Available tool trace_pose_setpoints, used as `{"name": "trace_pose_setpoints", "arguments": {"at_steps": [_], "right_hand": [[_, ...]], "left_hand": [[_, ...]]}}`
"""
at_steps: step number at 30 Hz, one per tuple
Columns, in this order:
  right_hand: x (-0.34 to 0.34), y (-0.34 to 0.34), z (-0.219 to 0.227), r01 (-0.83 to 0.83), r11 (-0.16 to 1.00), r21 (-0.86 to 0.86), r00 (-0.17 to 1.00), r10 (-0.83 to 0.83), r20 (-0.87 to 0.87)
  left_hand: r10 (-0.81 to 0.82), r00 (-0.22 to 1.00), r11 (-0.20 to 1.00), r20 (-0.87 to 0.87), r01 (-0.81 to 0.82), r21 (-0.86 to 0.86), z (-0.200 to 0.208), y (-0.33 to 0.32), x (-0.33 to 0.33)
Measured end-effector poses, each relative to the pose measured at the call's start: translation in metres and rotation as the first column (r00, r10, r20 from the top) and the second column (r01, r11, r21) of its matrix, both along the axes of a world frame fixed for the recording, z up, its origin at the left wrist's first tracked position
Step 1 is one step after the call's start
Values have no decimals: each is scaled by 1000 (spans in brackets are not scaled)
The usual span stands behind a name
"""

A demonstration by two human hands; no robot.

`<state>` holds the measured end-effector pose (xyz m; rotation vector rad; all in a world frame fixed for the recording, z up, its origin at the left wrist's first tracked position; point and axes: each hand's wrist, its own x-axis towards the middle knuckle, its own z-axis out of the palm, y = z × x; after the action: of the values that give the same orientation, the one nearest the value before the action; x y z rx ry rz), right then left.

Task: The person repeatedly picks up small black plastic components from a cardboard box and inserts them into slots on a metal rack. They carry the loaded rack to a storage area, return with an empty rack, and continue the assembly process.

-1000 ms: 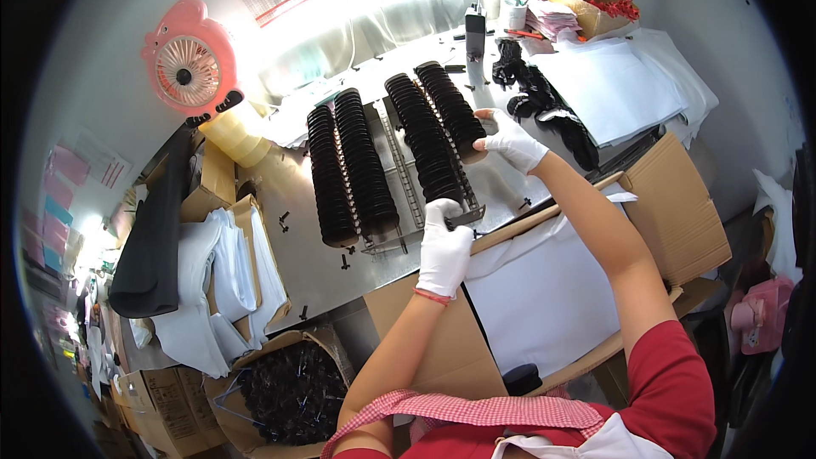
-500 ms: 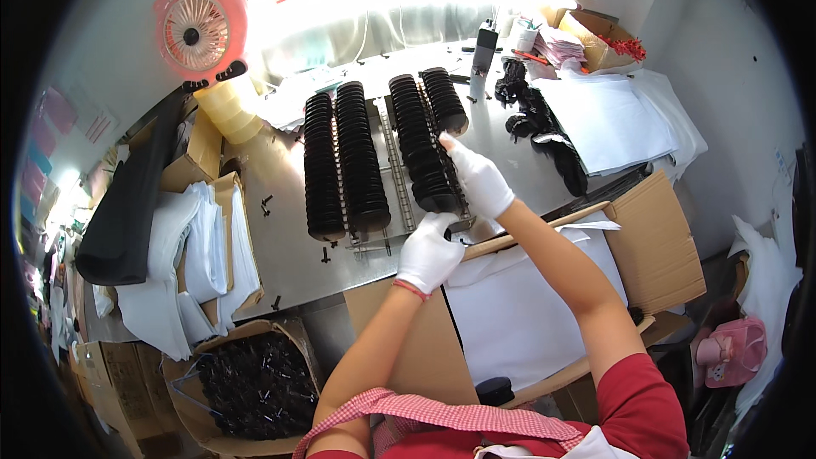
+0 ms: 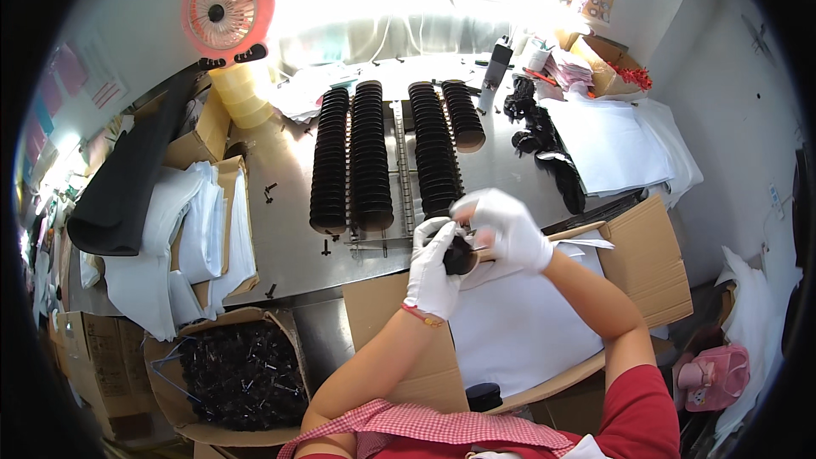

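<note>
My left hand (image 3: 432, 265), in a white glove, is closed round a black rounded piece (image 3: 460, 258) near the table's front edge. Close beside it on the right, my gloved right hand (image 3: 510, 231) is smeared by motion, and its fingertips reach toward that piece. Just beyond both hands stands a metal rack (image 3: 401, 166) with long rows of black discs (image 3: 371, 157) set on edge. The rightmost row (image 3: 464, 117) is shorter and sits at the rack's far end; bare rack shows nearer to me.
An open carton (image 3: 659, 268) lined with white sheets sits below my hands. Another box holds many small black parts (image 3: 246, 374). Black bundles (image 3: 548, 149) and white sheets (image 3: 608, 140) lie right; a pink fan (image 3: 223, 13) stands back left.
Both hands have drawn back toward me from the right-hand rows. A black rounded piece now shows in my left hand. The whole view has shifted slightly.
</note>
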<state>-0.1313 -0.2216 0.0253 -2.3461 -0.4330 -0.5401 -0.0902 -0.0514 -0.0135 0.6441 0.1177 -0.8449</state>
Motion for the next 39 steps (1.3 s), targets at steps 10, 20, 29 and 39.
{"name": "trace_pose_setpoints", "arguments": {"at_steps": [10,20,29,39], "right_hand": [[129,-140,-59,340,660,669,926,-112,-360],[137,-83,-80,407,856,319,913,-371,-170],[143,-94,-28,480,877,14,819,-454,352],[-1,45,21,-107,945,-308,994,101,-35]], "left_hand": [[-168,758,916,630,-116,384,-21,-7,18],[-534,307,696,788,-369,615,-32,-3,30],[-580,333,648,744,-364,668,-24,-5,24],[173,985,984,27,-174,38,24,2,-3]]}}
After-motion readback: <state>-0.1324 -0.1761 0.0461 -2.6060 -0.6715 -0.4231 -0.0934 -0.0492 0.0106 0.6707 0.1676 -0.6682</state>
